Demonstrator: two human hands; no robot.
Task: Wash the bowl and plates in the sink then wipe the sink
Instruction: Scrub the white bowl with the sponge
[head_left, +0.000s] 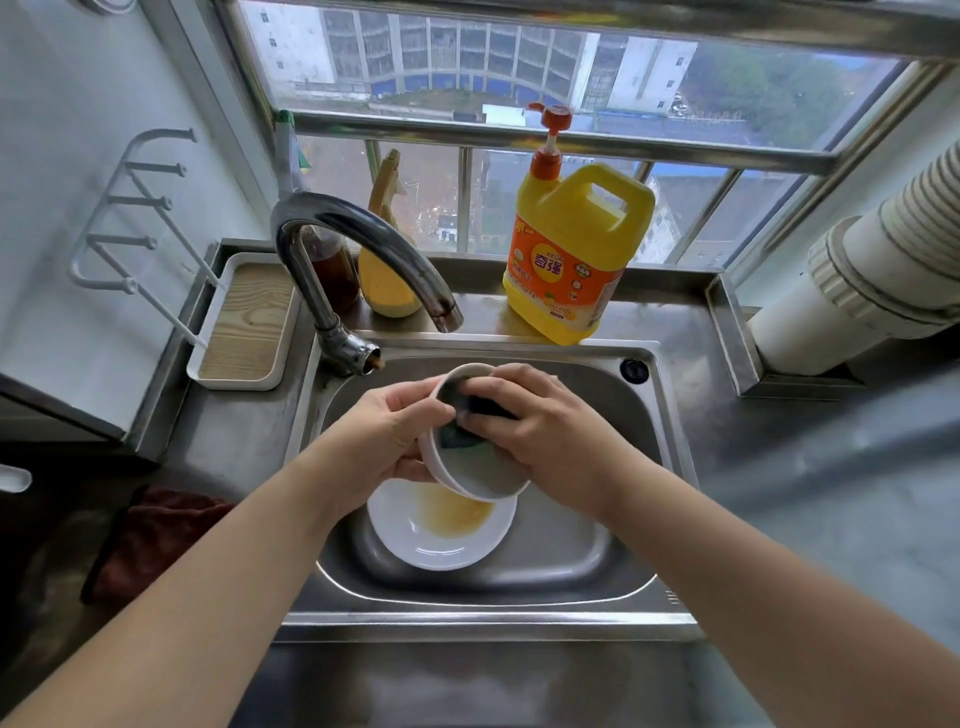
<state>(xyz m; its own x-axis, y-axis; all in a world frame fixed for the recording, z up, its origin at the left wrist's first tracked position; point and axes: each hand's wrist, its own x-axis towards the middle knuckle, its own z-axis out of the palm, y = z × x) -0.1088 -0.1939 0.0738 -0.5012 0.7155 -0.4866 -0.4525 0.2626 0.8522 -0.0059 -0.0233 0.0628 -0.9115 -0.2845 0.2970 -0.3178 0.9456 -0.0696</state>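
A: What's readable on the yellow detergent jug (574, 244)?

B: I'm reading "KEON" and two large Chinese characters on its orange label; the smaller print is blurring out. It's standing on the counter (691, 332) behind the sink (644, 415).

A: Grip state?

B: I'm seeing the left hand (395, 431) gripping the white bowl (483, 480) by its rim, tilted, above the sink. The right hand (535, 421) is pressing a dark sponge (467, 418) into the bowl, fingers curled over it.

A: Plates?

B: One white plate (441, 540) is lying in the basin under the bowl, showing yellowish residue. The bowl is covering its far edge; I can't tell whether more are stacked beneath.

A: Anything else unclear?

B: Most of the sponge is hiding under the fingers. A dark red cloth (150, 540) is sitting at left in shadow.
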